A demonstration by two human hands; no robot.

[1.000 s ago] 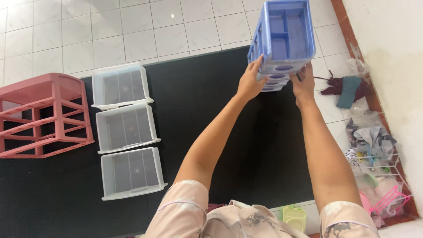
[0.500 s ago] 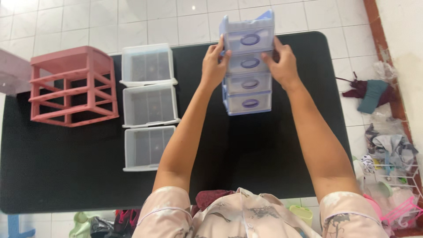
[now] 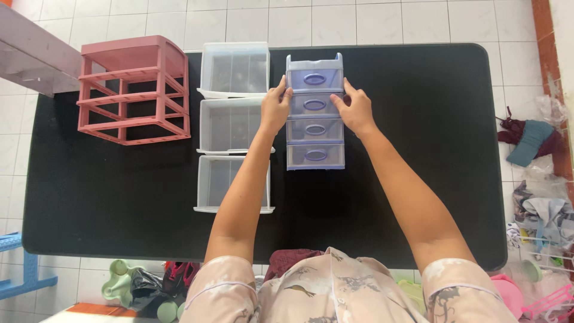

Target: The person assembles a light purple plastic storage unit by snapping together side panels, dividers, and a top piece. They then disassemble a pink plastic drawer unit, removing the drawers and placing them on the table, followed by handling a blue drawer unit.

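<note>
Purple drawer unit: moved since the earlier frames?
Yes. The purple drawer unit went from the black table's far right edge to beside the clear drawers, both hands gripping it.

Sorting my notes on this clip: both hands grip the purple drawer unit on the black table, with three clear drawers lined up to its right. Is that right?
Not quite. The head view shows the three clear drawers on its left, not right. Both the left hand and right hand do grip the purple drawer unit on the black table.

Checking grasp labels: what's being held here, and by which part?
Both hands hold the purple drawer unit by its sides: left hand on its left side, right hand on its right side, level with the second drawer. It stands on the black table.
</note>
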